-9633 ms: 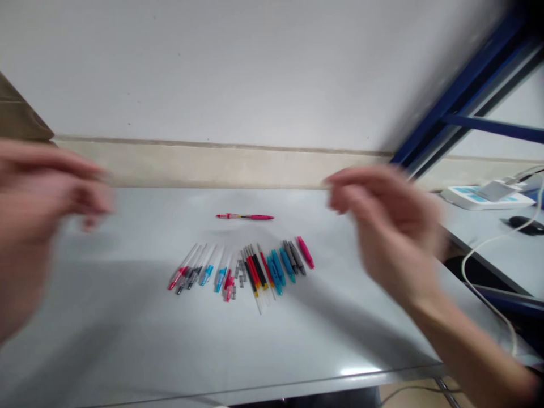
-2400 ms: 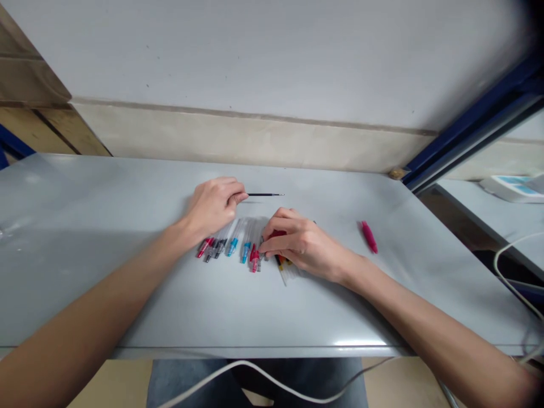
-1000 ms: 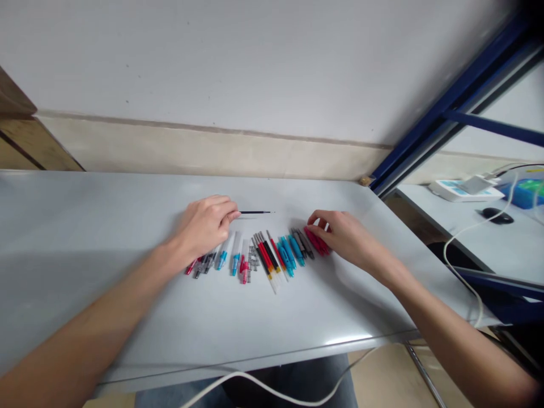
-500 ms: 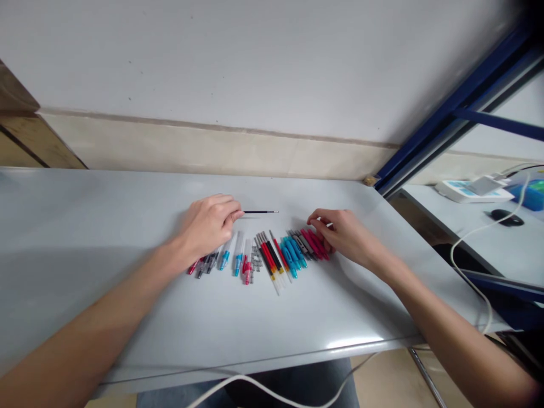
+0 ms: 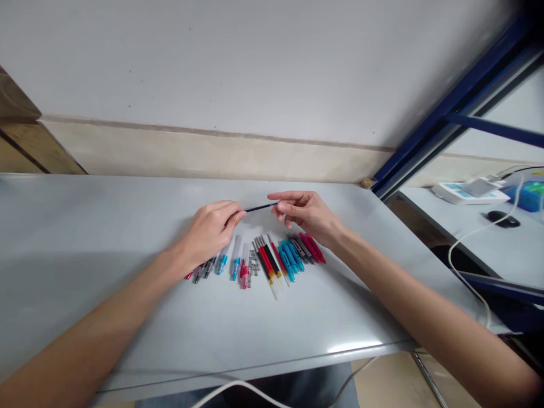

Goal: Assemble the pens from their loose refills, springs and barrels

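My left hand [image 5: 215, 226] pinches one end of a dark pen refill [image 5: 258, 208], held nearly level above the table. At the refill's tip, the thumb and fingers of my right hand [image 5: 308, 215] close around it, with the index finger stretched out. Below lies a row of pen parts: clear barrels with blue ends [image 5: 236, 266], a red-ended barrel [image 5: 244, 275], small clear pieces [image 5: 254, 263], and several red and black refills [image 5: 268, 259]. Further right are blue pen parts [image 5: 291, 259], grey ones [image 5: 305, 249] and pink ones [image 5: 314, 247]. My left wrist partly covers the leftmost barrels.
The grey table [image 5: 212, 334] meets a tiled wall [image 5: 212, 150] at the back. A blue metal frame [image 5: 419, 107] stands at the right, and beyond it a second desk holds a black mouse [image 5: 502, 219] and a white device [image 5: 461, 192]. A white cable [image 5: 471, 283] hangs there.
My right hand has left the pink pen parts and moved up and left to the refill's tip. The refill has tilted slightly, tip upward, still in my left hand.
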A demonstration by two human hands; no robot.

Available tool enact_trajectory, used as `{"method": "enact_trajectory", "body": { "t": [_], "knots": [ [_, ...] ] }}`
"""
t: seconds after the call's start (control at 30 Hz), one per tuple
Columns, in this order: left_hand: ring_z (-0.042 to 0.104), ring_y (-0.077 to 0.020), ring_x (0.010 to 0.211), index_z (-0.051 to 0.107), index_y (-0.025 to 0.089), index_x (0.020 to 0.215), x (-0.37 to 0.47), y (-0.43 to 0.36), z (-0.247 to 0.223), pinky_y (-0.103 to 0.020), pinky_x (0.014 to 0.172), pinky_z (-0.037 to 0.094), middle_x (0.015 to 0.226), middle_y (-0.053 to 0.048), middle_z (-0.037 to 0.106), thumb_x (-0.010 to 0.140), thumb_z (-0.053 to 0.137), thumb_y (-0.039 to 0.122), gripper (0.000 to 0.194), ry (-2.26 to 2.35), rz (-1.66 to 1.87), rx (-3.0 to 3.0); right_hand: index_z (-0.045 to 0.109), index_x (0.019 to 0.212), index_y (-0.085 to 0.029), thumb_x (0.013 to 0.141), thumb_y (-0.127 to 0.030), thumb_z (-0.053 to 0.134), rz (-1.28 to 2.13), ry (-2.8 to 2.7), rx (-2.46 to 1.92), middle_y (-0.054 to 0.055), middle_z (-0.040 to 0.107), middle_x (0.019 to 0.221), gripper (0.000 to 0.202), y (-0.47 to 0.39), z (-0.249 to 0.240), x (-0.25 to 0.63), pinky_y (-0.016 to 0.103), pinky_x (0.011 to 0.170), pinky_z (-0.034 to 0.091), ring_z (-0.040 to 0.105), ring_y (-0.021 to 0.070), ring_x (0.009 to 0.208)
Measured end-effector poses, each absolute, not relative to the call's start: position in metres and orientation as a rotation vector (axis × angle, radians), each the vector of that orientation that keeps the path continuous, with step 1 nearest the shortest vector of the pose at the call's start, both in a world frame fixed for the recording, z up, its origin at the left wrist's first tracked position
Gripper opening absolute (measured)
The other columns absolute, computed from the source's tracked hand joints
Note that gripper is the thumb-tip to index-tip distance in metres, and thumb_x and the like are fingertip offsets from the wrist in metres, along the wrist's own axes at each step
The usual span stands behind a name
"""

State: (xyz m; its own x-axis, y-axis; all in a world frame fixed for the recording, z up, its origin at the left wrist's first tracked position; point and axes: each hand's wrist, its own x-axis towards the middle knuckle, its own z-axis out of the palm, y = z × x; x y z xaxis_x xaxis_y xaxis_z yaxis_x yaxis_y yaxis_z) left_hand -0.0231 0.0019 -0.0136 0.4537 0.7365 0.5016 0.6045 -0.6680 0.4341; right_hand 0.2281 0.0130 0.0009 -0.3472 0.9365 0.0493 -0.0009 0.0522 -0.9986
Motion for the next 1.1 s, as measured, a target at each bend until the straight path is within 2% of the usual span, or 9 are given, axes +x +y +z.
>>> {"method": "enact_trajectory", "body": {
  "t": [0.13,0.3,0.4,0.5,0.63,0.77,0.9,1.0,1.1],
  "knots": [
    [0.057,-0.0152,0.073,0.068,0.016,0.093,-0.022,0.001,-0.012,-0.029,0.071,0.043,0.081,-0.003,0.064,0.104,0.045,0.027,0.027,1.164,1.048,2.492,0.079,0.096,-0.019,0.073,-0.045,0.087,1.392,-1.309,-0.958,0.005,0.072,0.087,0.036,0.018,0.000,0.212,0.025,0.058,0.048,0.062,0.0137,0.072],
    [0.061,-0.0186,0.086,0.069,0.015,0.122,-0.023,0.002,-0.013,-0.032,0.080,0.049,0.091,-0.007,0.064,0.104,0.042,0.025,0.033,1.158,1.093,2.543,0.068,0.081,-0.022,0.081,-0.054,0.078,1.062,-1.201,-1.017,0.001,0.059,0.075,0.033,0.016,0.007,0.223,0.026,0.051,0.038,0.053,0.0133,0.065],
    [0.062,-0.0195,0.088,0.064,0.016,0.133,-0.024,0.003,-0.016,-0.033,0.080,0.049,0.095,-0.008,0.066,0.104,0.039,0.023,0.039,1.200,1.021,2.564,0.060,0.076,-0.022,0.092,-0.059,0.063,0.903,-1.479,-1.182,0.001,0.052,0.070,0.041,0.005,0.012,0.229,0.028,0.054,0.036,0.046,0.0143,0.063],
    [0.065,-0.0182,0.086,0.059,0.021,0.138,-0.026,0.003,-0.017,-0.031,0.078,0.049,0.098,-0.006,0.070,0.104,0.041,0.024,0.039,1.313,0.973,2.518,0.057,0.074,-0.020,0.098,-0.056,0.054,0.871,-1.886,-1.266,0.000,0.050,0.071,0.043,-0.007,0.013,0.224,0.029,0.062,0.038,0.043,0.0146,0.067],
    [0.062,-0.0152,0.070,0.061,0.023,0.123,-0.027,0.003,-0.014,-0.028,0.068,0.044,0.083,0.001,0.070,0.100,0.052,0.028,0.026,1.530,0.968,2.437,0.050,0.068,-0.019,0.101,-0.045,0.051,0.824,-2.072,-1.266,0.000,0.049,0.076,0.042,-0.015,0.010,0.214,0.030,0.067,0.038,0.042,0.0138,0.068],
    [0.061,-0.0154,0.066,0.058,0.022,0.101,-0.032,0.007,-0.007,-0.027,0.064,0.040,0.077,0.001,0.067,0.097,0.055,0.031,0.010,1.690,0.964,2.403,0.053,0.067,-0.019,0.100,-0.036,0.053,0.714,-2.148,-1.292,0.002,0.054,0.079,0.036,-0.016,0.004,0.210,0.032,0.073,0.039,0.046,0.0159,0.072],
    [0.055,-0.0154,0.060,0.057,0.024,0.091,-0.052,0.017,0.000,-0.028,0.061,0.036,0.068,0.002,0.061,0.092,0.055,0.030,0.007,1.823,0.923,2.434,0.056,0.068,-0.019,0.096,-0.032,0.061,0.578,-2.250,-1.257,0.003,0.058,0.079,0.031,-0.015,-0.003,0.211,0.033,0.080,0.039,0.049,0.0188,0.079],
    [0.050,-0.0149,0.057,0.054,0.025,0.085,-0.075,0.026,0.000,-0.029,0.061,0.036,0.064,0.003,0.057,0.090,0.056,0.032,0.009,1.814,0.932,2.404,0.054,0.067,-0.020,0.096,-0.035,0.061,0.578,-2.252,-1.244,0.003,0.058,0.077,0.034,-0.014,-0.004,0.213,0.033,0.078,0.038,0.049,0.0189,0.078],
    [0.051,-0.0150,0.058,0.055,0.024,0.081,-0.096,0.029,-0.007,-0.027,0.058,0.035,0.062,0.003,0.055,0.087,0.059,0.037,0.015,1.662,0.745,2.344,0.050,0.065,-0.020,0.098,-0.033,0.058,0.553,-2.225,-1.240,0.002,0.056,0.073,0.037,-0.013,-0.004,0.214,0.033,0.077,0.037,0.047,0.0181,0.075]
  ]
}}
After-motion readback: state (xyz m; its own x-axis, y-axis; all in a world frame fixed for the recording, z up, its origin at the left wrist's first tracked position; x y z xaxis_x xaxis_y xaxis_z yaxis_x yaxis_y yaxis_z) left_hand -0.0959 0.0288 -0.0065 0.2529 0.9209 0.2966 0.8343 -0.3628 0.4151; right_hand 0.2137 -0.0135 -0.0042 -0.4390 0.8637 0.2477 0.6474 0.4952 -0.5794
